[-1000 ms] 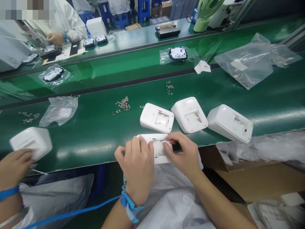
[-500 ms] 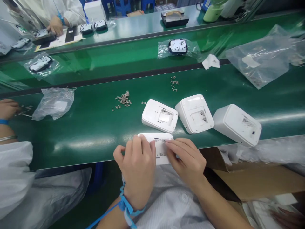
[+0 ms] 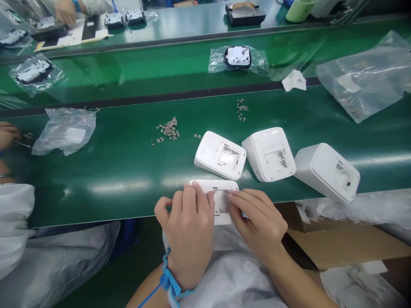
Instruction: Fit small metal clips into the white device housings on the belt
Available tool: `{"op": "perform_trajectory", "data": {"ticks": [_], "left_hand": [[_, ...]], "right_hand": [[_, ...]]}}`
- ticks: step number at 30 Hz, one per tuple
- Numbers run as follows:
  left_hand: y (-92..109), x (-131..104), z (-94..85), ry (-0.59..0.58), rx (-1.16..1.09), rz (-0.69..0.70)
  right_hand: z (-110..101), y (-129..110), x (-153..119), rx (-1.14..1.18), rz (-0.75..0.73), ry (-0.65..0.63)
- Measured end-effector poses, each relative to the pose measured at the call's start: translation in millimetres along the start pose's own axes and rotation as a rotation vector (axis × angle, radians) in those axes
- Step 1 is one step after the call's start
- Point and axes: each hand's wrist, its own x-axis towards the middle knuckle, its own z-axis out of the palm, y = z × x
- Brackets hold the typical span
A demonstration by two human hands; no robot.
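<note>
A white plastic housing (image 3: 221, 185) lies at the table's front edge, its battery compartment facing up. My left hand (image 3: 189, 231) is wrapped over its left side and grips it; a blue wrist strap circles that wrist. The fingers of my right hand (image 3: 257, 222) are pinched together at the right part of the compartment. Whatever sits between those fingertips is too small or hidden to make out. Just beyond stand three similar white housings: one at the left (image 3: 221, 155), one in the middle (image 3: 271, 141) and one at the right (image 3: 327, 171).
Small metal contacts (image 3: 170, 128) lie in a pile, with a smaller group (image 3: 242, 110) farther back. Plastic bags (image 3: 66, 130) lie left and right (image 3: 366, 81). An open cardboard box (image 3: 346, 248) is below right. Co-workers' hands show at far left (image 3: 8, 134) and across the bench (image 3: 66, 12).
The camera view has shifted slightly, so the bench items sit a little differently in the picture. Both hands stay on the white housing, with the right fingertips still at its compartment.
</note>
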Motion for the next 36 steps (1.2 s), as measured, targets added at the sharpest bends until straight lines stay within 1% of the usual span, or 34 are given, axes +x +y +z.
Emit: {"op": "perform_trajectory", "data": {"ticks": [3,5,10,12,13,14,16,18,20,24,27,29,31,36], "left_hand": [[0.2,0.5,-0.2,-0.007,-0.005,-0.003],[0.6,0.7,-0.6,-0.003,-0.003,-0.005],[0.4,0.5,-0.3,-0.008,0.001,-0.008],[-0.2,-0.1,1.0,0.001,0.002,-0.005],[-0.6,-0.5,1.7,0.011,0.003,-0.005],[-0.9,-0.9,2.4,0.021,0.003,-0.006],[-1.2,-1.5,3.4,0.040,-0.001,-0.007],[-1.2,-1.6,3.8,0.045,-0.005,-0.011],[-0.9,-1.2,3.8,0.038,-0.007,-0.012],[-0.4,-0.9,3.8,0.034,-0.008,-0.013],[-1.1,-1.6,3.9,0.041,-0.017,-0.012],[-2.0,-1.8,4.0,0.042,-0.020,-0.017],[-2.9,-1.5,4.4,0.038,-0.017,-0.022],[-3.1,0.4,6.6,0.038,0.003,-0.021]], "right_hand": [[-0.8,-0.4,2.8,-0.022,-0.012,-0.028],[-3.7,-0.3,5.1,-0.045,-0.049,-0.061],[-11.6,1.1,10.5,-0.122,-0.206,-0.241],[-10.6,1.7,10.9,-0.083,-0.186,-0.252],[-9.1,1.8,10.6,-0.041,-0.135,-0.227],[-7.1,1.5,10.1,0.009,-0.050,-0.192],[-2.8,0.3,9.2,0.103,0.193,-0.127],[0.3,-1.0,9.0,0.164,0.436,-0.101],[1.2,-0.8,10.0,0.215,0.599,-0.118],[-2.4,5.6,16.4,0.364,0.784,-0.211],[-5.9,10.7,23.9,0.440,0.892,-0.277],[-6.5,12.0,28.2,0.453,0.926,-0.313],[-5.3,11.8,30.7,0.429,0.917,-0.328],[1.1,10.4,31.1,0.340,0.808,-0.300]]}}
